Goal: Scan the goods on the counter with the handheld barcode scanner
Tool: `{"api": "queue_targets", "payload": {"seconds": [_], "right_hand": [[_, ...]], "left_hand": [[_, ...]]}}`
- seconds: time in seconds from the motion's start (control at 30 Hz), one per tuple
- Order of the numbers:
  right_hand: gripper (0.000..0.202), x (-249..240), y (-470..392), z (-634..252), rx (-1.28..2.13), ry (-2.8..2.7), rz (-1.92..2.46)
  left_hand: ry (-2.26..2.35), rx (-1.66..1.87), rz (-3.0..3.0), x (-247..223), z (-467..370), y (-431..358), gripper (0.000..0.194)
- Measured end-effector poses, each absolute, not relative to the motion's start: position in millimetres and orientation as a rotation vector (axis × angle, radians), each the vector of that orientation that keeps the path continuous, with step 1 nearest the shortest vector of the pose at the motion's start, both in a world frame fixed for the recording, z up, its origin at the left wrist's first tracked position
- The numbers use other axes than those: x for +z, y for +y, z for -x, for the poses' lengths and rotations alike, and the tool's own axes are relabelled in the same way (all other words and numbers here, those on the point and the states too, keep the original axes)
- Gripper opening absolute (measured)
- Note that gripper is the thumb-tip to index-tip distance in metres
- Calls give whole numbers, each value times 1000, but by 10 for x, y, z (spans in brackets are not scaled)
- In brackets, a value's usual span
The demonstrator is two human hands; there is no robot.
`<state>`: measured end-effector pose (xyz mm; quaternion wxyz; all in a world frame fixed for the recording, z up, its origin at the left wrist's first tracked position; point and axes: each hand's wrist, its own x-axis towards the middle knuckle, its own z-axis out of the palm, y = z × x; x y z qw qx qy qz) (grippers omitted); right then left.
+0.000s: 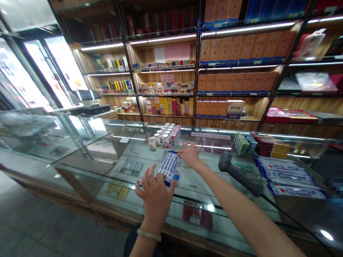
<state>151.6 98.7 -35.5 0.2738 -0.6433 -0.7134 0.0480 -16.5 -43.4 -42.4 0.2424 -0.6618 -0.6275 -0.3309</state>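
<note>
Several blue-and-white wrapped packets [169, 163] lie side by side on the glass countertop between my hands. My left hand [154, 187], with a beaded bracelet at the wrist, is at their near end. Its fingers are spread, and the index finger and thumb are at the packets' near edge. My right hand [190, 156] reaches to their far right corner with fingers stretched out and apart. The fingertips seem to touch that corner. Just beyond stand rows of small white-capped jars [166, 137], some with yellow and some with pink labels.
A barcode scanner [239, 175] with a cable lies right of my right forearm. Beyond it are more blue-and-white packets [291, 176], a stack of red-and-gold packs [272, 145] and green packs [241, 144]. Lit shelves of boxes [239, 50] line the back wall.
</note>
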Motion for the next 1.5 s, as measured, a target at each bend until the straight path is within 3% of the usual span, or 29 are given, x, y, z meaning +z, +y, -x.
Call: {"api": "queue_targets", "payload": {"seconds": [0.33,0.63,1.03,1.2,1.5], "right_hand": [[21,-350,956,-1498,51,-1958,1745],[24,-358,956,-1491,82,-1968,1760],[58,-362,915,-1442,68,-1902,1797],[60,-362,899,-1427,68,-1936,1769],[58,-295,854,-1429,-105,-1947,1728]], "left_hand": [[-1693,-870,1859,-425,155,-445,21],[-1666,-857,1882,-417,152,-472,39],[-1644,-767,1930,-387,160,-470,63],[-1614,-730,1955,-365,163,-457,70],[-1530,-771,1990,-324,202,-366,66]]}}
